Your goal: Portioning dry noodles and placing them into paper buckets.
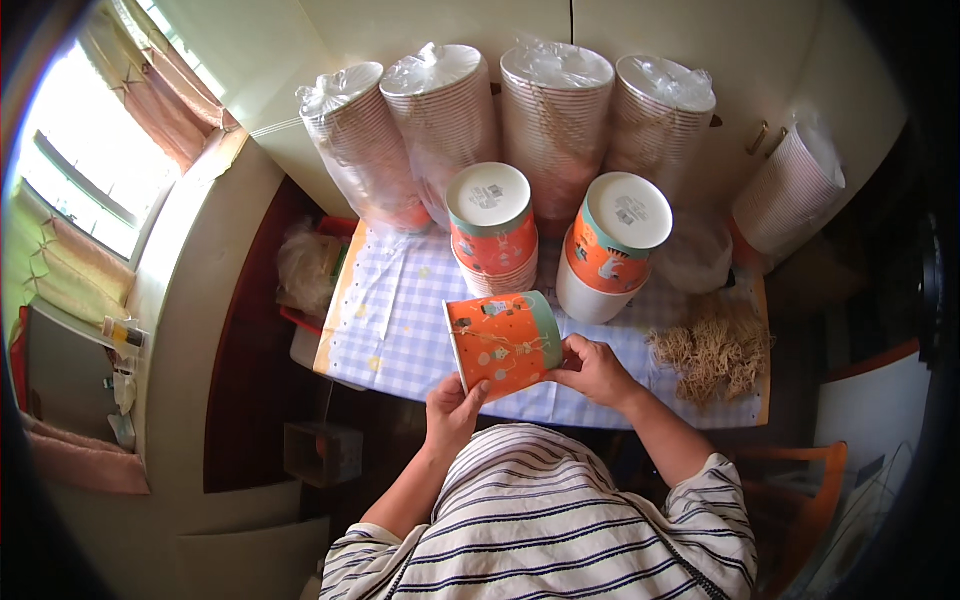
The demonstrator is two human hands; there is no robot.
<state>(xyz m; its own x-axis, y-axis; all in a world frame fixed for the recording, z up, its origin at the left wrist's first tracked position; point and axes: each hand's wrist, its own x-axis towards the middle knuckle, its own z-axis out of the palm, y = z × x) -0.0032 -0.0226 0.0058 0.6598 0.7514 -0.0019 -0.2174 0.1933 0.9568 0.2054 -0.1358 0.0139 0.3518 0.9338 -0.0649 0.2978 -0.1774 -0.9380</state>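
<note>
Between my two hands lies an orange paper cup point(505, 350) with a pale green band, tipped on its side above the front of the table. My left hand point(457, 408) grips it near the white rim, thumb on the printed side. At its base end, my right hand point(592, 370) pinches the green band. A thin pale line crosses the printed side; whether it is string or print I cannot make out. Behind it stand an upside-down stack of cups point(493, 248) and, to its right, another upside-down orange cup point(608, 255) over a white one.
Tall plastic-wrapped cup stacks point(557, 120) line the table's back, and another wrapped stack point(793, 190) leans at the right. A tangled heap of beige strings point(712, 350) lies on the checked tablecloth point(385, 320). A red bin point(338, 228) holding plastic bags stands to the left.
</note>
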